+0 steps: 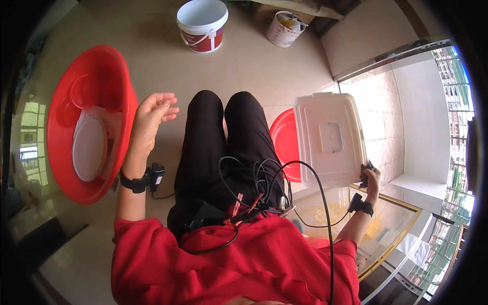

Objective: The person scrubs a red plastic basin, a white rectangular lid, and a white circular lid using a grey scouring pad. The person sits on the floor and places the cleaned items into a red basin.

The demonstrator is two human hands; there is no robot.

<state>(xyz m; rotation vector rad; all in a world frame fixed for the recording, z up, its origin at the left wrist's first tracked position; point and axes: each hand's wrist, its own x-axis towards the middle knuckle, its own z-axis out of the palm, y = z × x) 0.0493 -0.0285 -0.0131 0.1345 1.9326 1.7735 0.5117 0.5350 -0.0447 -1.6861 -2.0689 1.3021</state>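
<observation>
My right hand (371, 179) grips the lower right corner of a pale plastic lid (331, 140), with a dark, crumpled cloth-like piece between hand and lid. Behind the lid, partly covered by it, is a red plastic basin (284, 141). My left hand (152, 114) is raised beside the rim of a large red tub (122, 76), its fingers a little curled and holding nothing. Inside that tub lie a white oval lid-like piece (90, 148) and other containers, one of them red and round. Each wrist wears a dark band with a small wired device.
A white and red bucket (200, 38) stands on the tiled floor ahead, and a smaller white bucket (285, 32) holding several things is further right. Black cables (263, 171) lie loosely over my lap. A gold-edged glass panel (396, 236) and barred windows are at the right.
</observation>
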